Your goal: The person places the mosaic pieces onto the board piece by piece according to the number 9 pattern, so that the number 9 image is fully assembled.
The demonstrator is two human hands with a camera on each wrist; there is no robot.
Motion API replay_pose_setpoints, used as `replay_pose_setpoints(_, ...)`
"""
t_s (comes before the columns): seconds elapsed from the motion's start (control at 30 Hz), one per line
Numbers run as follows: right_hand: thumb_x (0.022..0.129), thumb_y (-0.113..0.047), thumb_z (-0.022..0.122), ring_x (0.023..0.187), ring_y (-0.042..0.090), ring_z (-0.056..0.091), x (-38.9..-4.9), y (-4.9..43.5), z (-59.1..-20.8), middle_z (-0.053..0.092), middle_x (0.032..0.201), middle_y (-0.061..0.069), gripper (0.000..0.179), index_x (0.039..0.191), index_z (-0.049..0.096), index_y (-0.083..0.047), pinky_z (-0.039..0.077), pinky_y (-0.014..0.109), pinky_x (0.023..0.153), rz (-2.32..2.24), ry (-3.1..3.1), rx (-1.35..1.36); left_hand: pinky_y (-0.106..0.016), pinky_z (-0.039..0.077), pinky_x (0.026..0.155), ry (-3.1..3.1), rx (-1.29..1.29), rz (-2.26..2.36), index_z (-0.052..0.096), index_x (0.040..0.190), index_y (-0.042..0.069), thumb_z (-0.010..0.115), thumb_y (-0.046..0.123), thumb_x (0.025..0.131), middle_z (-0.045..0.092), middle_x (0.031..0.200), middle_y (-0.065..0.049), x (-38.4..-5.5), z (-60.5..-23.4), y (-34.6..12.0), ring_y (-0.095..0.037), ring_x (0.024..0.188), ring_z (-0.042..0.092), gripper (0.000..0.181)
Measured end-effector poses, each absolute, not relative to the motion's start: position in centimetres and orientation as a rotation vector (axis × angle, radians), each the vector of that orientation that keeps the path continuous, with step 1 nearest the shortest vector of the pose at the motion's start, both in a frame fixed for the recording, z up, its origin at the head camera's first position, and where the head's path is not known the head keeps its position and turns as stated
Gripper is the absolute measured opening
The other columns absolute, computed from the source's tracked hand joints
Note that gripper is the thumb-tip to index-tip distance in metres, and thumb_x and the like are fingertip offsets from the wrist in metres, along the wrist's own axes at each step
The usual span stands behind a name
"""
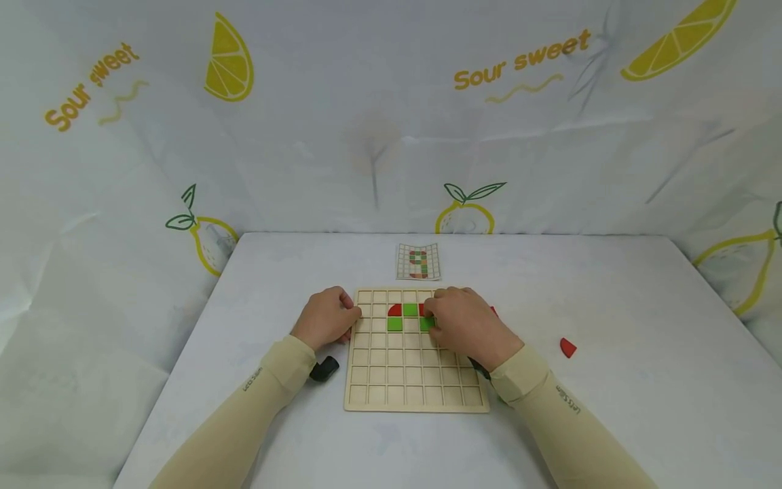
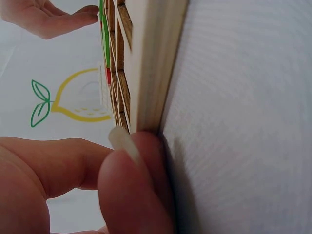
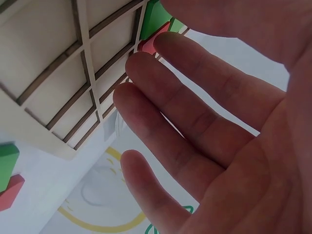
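A pale wooden grid board [image 1: 396, 375] lies in front of me. In its upper rows sit a red quarter-round tile [image 1: 395, 310] and green square tiles [image 1: 410, 310]. At the board's left edge my left hand [image 1: 326, 318] holds the rim between thumb and fingers, seen close in the left wrist view. My right hand [image 1: 467, 322] is over the upper right of the grid. Its nearly straight fingers [image 3: 165, 112] reach to another red tile [image 3: 148, 45] in the right wrist view, beside a green tile [image 3: 155, 19]. The hand partly covers both in the head view.
A patterned card [image 1: 418, 262] with a coloured tile figure lies behind the board. One loose red quarter-round tile [image 1: 567, 348] is on the table to the right. More loose tiles [image 3: 6, 165] are beside the board, mostly behind my right arm. A black object [image 1: 324, 369] lies by my left wrist.
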State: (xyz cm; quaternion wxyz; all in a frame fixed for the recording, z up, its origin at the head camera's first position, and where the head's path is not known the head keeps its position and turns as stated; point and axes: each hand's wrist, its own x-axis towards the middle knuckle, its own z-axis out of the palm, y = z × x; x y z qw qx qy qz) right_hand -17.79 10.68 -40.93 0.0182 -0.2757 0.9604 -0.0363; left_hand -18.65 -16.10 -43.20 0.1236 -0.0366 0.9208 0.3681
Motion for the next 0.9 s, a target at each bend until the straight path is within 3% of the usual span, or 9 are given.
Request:
replay_pose_setpoints(0.27, 0.093, -0.014, 0.073, 0.092, 0.022, 0.069, -17.5, 12.9, -40.2, 0.076, 0.101, 0.002, 0.016, 0.107, 0.081, -0.012, 0.058, 0.050, 0.093, -0.159, 2.974, -0.736, -0.027, 0.053, 0.058, 2.679, -0.110, 1.060, 0.064, 0.104, 0.008, 0.064, 0.025, 0.101, 0.070, 0.065, -0.005, -18.7, -43.4, -16.0, -0.017, 0.057, 0.067, 0.017)
replay_pose_setpoints(0.47, 0.092, -0.016, 0.076, 0.085, 0.019, 0.064, -16.7, 16.0, -39.9, 0.072, 0.095, 0.001, 0.015, 0.106, 0.080, -0.010, 0.057, 0.048, 0.092, -0.196, 2.993, -0.662, -0.027, 0.052, 0.059, 2.683, -0.113, 1.052, 0.064, 0.104, 0.008, 0.064, 0.025, 0.101, 0.070, 0.065, -0.005, -18.7, -43.4, -16.3, -0.017, 0.058, 0.068, 0.017)
replay_pose_setpoints(0.7, 0.092, -0.019, 0.080, 0.079, 0.013, 0.059, -15.5, 19.8, -40.4, 0.071, 0.094, -0.002, 0.014, 0.104, 0.081, -0.011, 0.055, 0.037, 0.075, -0.248, 2.990, -0.564, -0.027, 0.053, 0.059, 2.670, -0.118, 1.062, 0.064, 0.104, 0.008, 0.064, 0.025, 0.100, 0.070, 0.065, -0.005, -18.7, -43.3, -16.3, -0.017, 0.058, 0.068, 0.017)
replay_pose_setpoints(0.9, 0.092, -0.021, 0.081, 0.083, 0.019, 0.063, -14.2, 23.0, -40.4, 0.073, 0.097, 0.001, 0.016, 0.104, 0.080, -0.011, 0.059, 0.044, 0.080, -0.233, 2.990, -0.431, -0.027, 0.053, 0.058, 2.673, -0.104, 1.071, 0.064, 0.105, 0.007, 0.064, 0.023, 0.101, 0.070, 0.065, -0.006, -18.6, -43.3, -16.1, -0.017, 0.057, 0.068, 0.016)
